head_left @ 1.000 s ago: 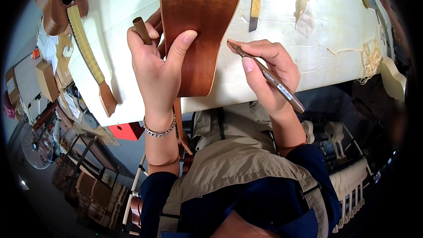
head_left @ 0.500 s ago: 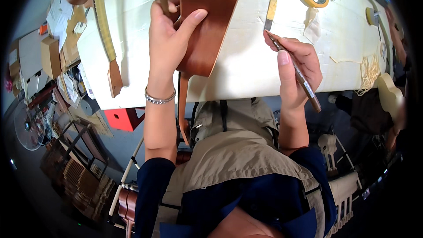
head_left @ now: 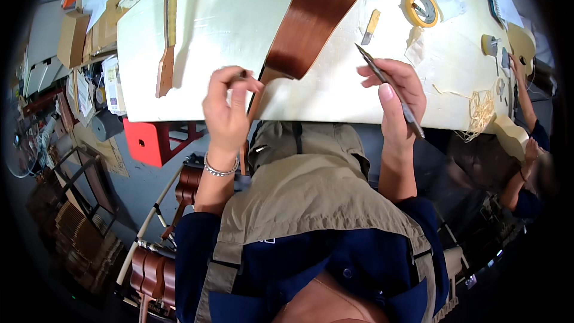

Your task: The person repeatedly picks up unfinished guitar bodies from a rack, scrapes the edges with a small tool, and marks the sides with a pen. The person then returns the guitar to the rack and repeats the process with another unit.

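Observation:
A long bent strip of red-brown wood (head_left: 317, 18) lies across the white worktable (head_left: 221, 30), its narrow end reaching the near edge. My left hand (head_left: 227, 110) pinches a small dark piece at that narrow end, just off the table's edge. My right hand (head_left: 397, 98) is to the right of the strip and holds a thin metal tool (head_left: 388, 90) like a pen, tip pointing up and left above the table.
A roll of yellow tape (head_left: 420, 9) and a small yellow-handled knife (head_left: 371, 27) lie beyond my right hand. A guitar neck (head_left: 169, 24) rests at the table's left. Another person (head_left: 526, 143) works at the right. A red stool (head_left: 152, 140) and stacked frames stand at the lower left.
My left hand came off the wood strip and drew back to the table's edge, now pinching at its narrow end. The right hand stayed beside the strip with the tool.

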Demonstrator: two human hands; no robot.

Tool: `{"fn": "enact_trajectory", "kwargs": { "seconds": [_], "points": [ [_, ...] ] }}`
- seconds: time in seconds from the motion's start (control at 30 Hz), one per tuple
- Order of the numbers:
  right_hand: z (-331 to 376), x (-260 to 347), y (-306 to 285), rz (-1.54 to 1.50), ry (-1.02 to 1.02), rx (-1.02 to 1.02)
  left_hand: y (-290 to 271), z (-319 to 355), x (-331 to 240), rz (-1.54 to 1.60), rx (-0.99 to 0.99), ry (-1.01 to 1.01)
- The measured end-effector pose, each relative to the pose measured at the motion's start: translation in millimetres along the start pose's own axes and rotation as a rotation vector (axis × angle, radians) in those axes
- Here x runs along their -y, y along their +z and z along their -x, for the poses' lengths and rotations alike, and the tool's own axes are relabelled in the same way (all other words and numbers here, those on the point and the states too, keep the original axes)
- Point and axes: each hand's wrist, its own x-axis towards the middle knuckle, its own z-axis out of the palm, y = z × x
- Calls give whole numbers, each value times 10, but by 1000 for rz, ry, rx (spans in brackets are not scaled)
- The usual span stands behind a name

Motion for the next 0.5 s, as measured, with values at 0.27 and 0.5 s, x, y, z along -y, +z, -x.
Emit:
{"fn": "enact_trajectory", "kwargs": {
  "seconds": [0.27,0.5],
  "points": [
    [230,82,91,-101,139,263,172,466,-161,-26,118,-57],
    [255,135,42,-83,138,256,226,473,-341,-199,167,66]
  ]
}}
